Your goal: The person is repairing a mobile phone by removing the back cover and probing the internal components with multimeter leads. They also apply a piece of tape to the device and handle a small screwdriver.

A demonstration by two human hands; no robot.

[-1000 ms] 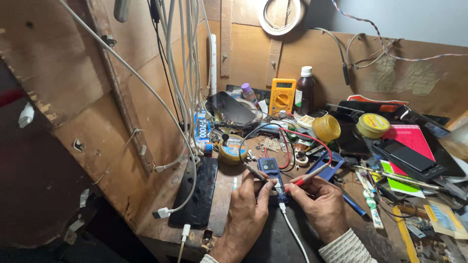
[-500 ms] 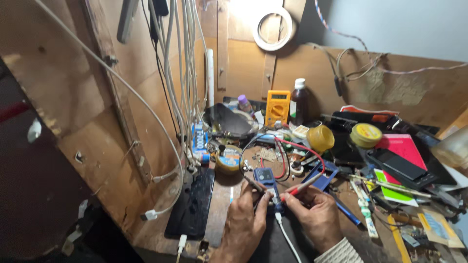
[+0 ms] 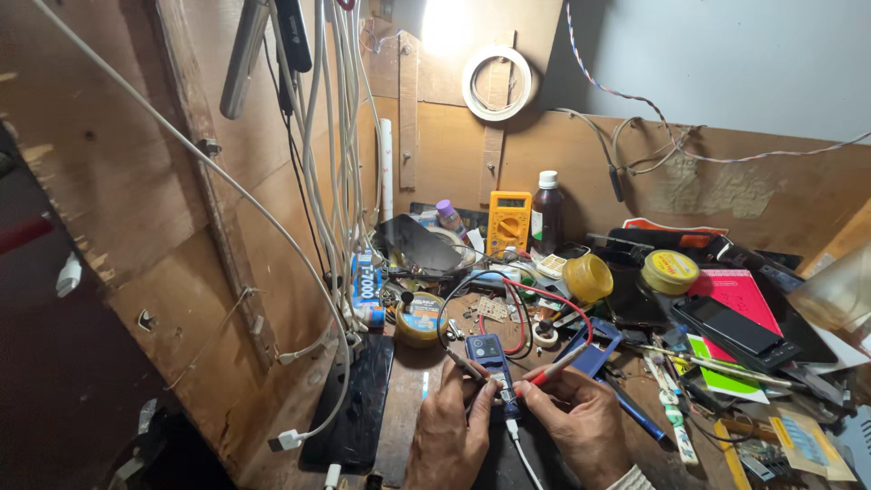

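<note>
I see the left hand (image 3: 451,434) pinching a black probe (image 3: 464,365) and the right hand (image 3: 581,426) pinching a red probe (image 3: 555,366). Both tips touch the small blue phone (image 3: 491,360), which lies on the messy wooden bench (image 3: 404,408) between the hands. A yellow meter (image 3: 508,223) stands behind, by a dark bottle (image 3: 546,214).

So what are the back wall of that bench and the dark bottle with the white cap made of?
The back wall of the bench looks like bare plywood or board: matt brown, stained, with visible seams. The dark bottle with the white cap seems to be brown glass or plastic, slightly glossy; the picture leaves that open. Its cap looks like white plastic.
</note>
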